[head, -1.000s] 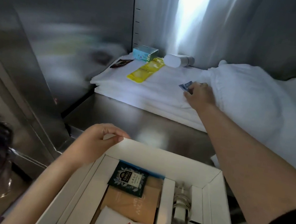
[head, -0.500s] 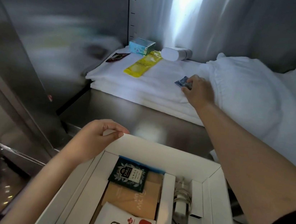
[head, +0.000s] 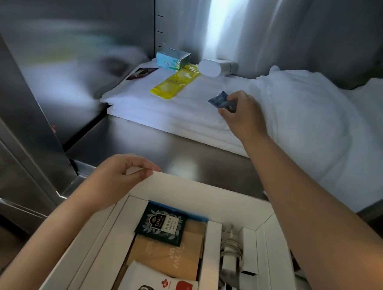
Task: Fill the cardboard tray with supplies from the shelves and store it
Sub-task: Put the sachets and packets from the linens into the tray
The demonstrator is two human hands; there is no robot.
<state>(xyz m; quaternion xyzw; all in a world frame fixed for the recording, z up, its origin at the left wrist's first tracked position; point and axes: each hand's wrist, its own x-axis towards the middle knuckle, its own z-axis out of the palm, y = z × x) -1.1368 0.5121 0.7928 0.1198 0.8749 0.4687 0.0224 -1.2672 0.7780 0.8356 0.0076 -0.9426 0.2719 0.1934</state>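
The cardboard tray point(head: 203, 195) sits low in front of the person, its far rim pinched by the left hand point(head: 117, 179), probably to keep it level for loading (packets already lie inside). Ahead, the right hand point(head: 243, 114) nips a small blue sachet point(head: 222, 101) between fingertips above the folded white towels point(head: 177, 113), ready for the tray. Left of that hand rests a yellow packet point(head: 175, 83).
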